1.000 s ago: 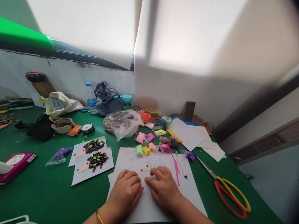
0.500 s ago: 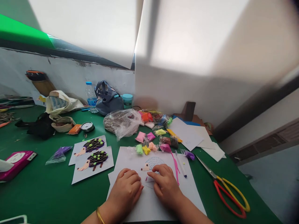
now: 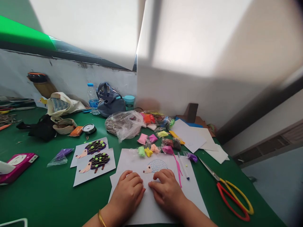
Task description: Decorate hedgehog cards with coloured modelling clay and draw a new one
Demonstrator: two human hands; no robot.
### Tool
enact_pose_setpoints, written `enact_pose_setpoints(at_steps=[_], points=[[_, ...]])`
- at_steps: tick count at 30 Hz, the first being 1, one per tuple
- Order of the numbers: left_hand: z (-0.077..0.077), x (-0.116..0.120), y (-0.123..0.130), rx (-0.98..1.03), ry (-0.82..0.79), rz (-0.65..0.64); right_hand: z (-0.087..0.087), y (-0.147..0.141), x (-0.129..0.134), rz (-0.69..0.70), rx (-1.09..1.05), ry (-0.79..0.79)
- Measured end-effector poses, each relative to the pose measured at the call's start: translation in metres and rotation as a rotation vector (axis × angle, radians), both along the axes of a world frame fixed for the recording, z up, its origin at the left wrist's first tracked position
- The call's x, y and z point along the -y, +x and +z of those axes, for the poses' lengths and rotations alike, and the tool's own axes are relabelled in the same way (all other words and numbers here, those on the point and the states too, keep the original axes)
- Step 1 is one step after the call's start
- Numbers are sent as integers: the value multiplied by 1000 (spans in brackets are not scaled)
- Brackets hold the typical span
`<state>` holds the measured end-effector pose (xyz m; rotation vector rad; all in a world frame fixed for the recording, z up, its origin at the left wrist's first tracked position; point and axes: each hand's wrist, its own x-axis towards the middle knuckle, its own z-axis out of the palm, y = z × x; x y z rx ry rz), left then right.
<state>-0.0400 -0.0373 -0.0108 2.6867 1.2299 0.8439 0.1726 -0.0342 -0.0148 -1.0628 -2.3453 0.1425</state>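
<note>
My left hand (image 3: 129, 193) rests on the white paper (image 3: 151, 217), fingers curled and pressed together, its palm side hidden. My right hand (image 3: 167, 189) lies close by on the right, its fingers bent and closed, the tips low on the sheet; anything under or in either hand cannot be made out. Just above the right hand is a hedgehog picture (image 3: 157, 165), with blue scale-like marks on the back and a peach clay face with dark nose and eye. A thin pink clay strip (image 3: 178, 171) and a capped marker (image 3: 184, 167) lie to the right.
Two finished-looking hedgehog cards (image 3: 80, 179) lie at left. Several clay packets (image 3: 168, 149) sit behind the paper, with a plastic bag (image 3: 124, 124) farther back. Large scissors (image 3: 220, 179) with red and yellow handles lie at right. A magenta box (image 3: 19, 167) stands far left.
My right hand's fingers have drawn down off the hedgehog and curled in. A small pink bit seen by the fingertips is now hidden. The left hand stays nearly still.
</note>
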Motion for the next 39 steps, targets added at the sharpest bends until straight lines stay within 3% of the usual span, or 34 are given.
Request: enact_pose_setpoints(at_steps=[8, 21, 28, 33, 36, 39], points=[[3, 1, -1, 3, -23, 2, -1, 8, -8, -105, -117, -12], [0, -3, -3, 15, -155, 98, -14, 0, -5, -71, -40, -141], [8, -2, 5, 31, -117, -9, -9, -3, -1, -50, -24, -148], [2, 0, 11, -52, -103, -38, 1, 4, 1, -18, -46, -168], [-7, 1, 11, -68, -56, -55, 5, 25, -4, -117, -52, -156], [-14, 1, 9, -70, -2, -47, 4, 54, -10, -365, 46, -137]])
